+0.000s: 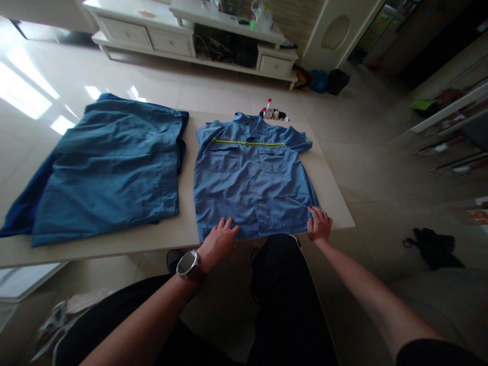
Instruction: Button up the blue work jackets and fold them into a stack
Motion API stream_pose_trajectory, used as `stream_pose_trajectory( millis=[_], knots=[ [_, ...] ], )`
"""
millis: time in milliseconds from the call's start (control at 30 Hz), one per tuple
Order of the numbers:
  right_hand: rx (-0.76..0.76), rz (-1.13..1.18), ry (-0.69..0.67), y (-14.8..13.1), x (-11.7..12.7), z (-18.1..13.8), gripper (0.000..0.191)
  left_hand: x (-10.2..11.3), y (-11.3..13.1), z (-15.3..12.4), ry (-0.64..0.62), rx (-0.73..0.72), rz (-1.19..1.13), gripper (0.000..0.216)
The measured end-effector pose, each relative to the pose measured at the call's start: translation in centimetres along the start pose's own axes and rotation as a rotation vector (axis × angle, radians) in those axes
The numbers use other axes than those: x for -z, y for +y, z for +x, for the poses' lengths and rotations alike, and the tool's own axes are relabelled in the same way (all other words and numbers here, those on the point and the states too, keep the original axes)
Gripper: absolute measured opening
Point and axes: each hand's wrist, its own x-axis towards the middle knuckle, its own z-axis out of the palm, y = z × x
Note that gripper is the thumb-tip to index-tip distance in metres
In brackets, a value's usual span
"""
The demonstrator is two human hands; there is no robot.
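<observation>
A blue short-sleeved work shirt (236,188) lies front up on the table, its collar away from me. A yellow-green stripe crosses its chest above two flap pockets. My left hand (219,243), with a watch (188,264) on the wrist, rests on the near hem with its fingers apart. At the shirt's near right corner, my right hand (319,223) has its fingers curled on the hem. Left of the shirt is a flat stack of blue garments (110,168), a row of buttons along its right edge.
The pale table (331,188) ends just right of the shirt. Plastic bottles (269,108) with red caps show beyond its far edge. A white cabinet (171,43) stands across the tiled floor, with bags (319,81) at its right end. My knees are under the near edge.
</observation>
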Motion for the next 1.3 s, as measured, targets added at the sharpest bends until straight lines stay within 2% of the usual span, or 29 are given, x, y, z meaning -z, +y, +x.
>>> stream_pose_trajectory(
  millis=[1300],
  knots=[
    [-0.014,0.007,-0.004,-0.17,0.14,0.00,0.046,-0.33,-0.22,0.06,0.000,-0.005,-0.007,0.047]
  ],
)
